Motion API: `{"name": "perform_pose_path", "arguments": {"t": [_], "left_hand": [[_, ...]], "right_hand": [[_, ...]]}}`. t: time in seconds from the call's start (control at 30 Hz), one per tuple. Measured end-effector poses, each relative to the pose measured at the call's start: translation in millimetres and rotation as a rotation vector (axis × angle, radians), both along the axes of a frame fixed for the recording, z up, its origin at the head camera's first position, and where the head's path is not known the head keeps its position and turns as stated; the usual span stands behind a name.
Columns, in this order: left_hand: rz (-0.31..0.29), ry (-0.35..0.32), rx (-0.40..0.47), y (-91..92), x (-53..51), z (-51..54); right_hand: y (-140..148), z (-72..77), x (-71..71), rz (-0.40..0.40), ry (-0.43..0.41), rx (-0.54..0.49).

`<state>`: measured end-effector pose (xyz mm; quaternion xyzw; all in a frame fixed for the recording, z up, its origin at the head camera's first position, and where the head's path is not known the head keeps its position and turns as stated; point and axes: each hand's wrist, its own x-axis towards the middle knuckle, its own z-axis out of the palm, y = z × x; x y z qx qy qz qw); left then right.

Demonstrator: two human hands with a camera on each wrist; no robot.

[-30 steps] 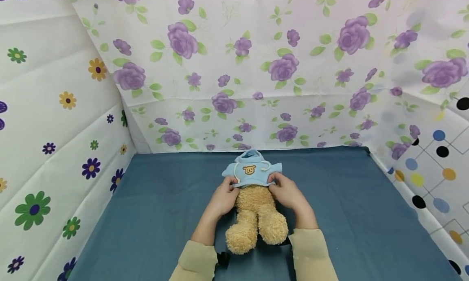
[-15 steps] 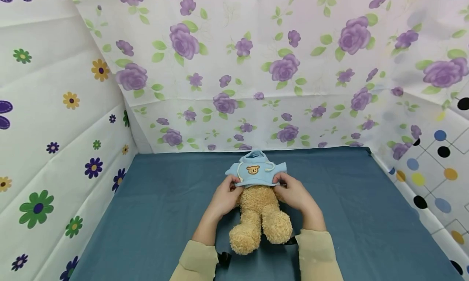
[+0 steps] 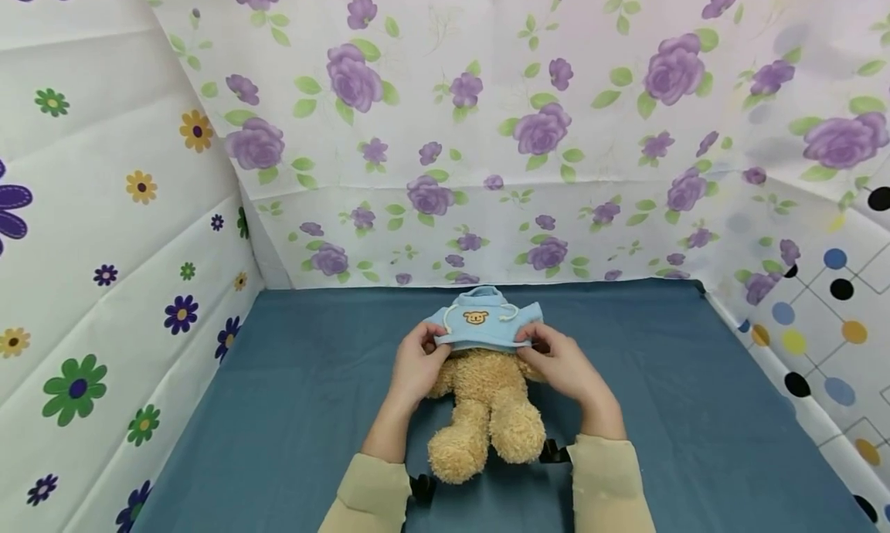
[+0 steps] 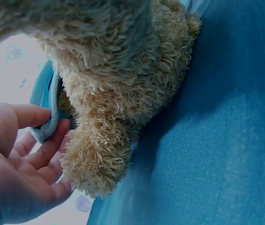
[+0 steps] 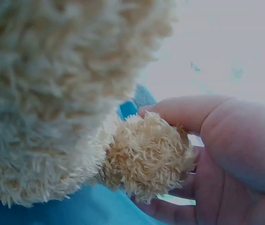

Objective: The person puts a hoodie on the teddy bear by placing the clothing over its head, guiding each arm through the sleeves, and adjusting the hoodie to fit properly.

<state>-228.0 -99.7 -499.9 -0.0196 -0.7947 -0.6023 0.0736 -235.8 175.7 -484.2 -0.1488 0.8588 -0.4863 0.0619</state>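
Note:
A tan plush teddy bear (image 3: pixel 483 386) lies on its back with its feet toward me. Over its head and upper body spreads a small light blue hoodie (image 3: pixel 480 328) with a bear-face patch and white drawstrings; the head is hidden. My left hand (image 3: pixel 416 363) pinches the hoodie's hem at the left, thumb against fingers, beside one fuzzy paw (image 4: pixel 97 159). At the right side of the hem my right hand (image 3: pixel 566 363) pinches the cloth. In the right wrist view the other paw (image 5: pixel 149 157) partly covers those fingers, with a bit of blue cloth (image 5: pixel 128 108) at the thumb tip.
A dark blue-green cloth (image 3: pixel 313 409) covers the table. White patterned sheets stand behind and at both sides, with purple roses on the back sheet (image 3: pixel 431 131). Black straps (image 3: pixel 422 488) show at the wrists.
The bear and hoodie shifted slightly right, then back left. My left hand has moved a little outward and up with the hem, and the bear's arm now shows beside it. The hands have spread apart.

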Motion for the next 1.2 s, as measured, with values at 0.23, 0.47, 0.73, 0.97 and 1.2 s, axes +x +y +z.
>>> {"name": "perform_pose_path", "arguments": {"t": [0.23,0.47,0.73,0.97,1.2], "left_hand": [[0.020,0.022,0.005,-1.4,-0.3,1.3],[0.018,0.029,0.018,-2.7,0.7,0.0],[0.000,0.035,0.021,-3.7,2.8,0.0],[-0.017,0.044,0.025,-4.5,2.4,-0.6],[-0.018,0.042,0.009,-5.1,1.1,-1.6]], "right_hand": [[3.7,2.5,-2.0,0.009,0.004,0.004],[3.4,1.9,-1.4,-0.013,-0.011,0.015],[0.5,2.5,0.5,-0.080,0.024,-0.006],[-1.9,4.4,0.4,-0.111,0.047,-0.010],[-1.3,3.1,-0.5,-0.134,0.068,-0.010]]}}
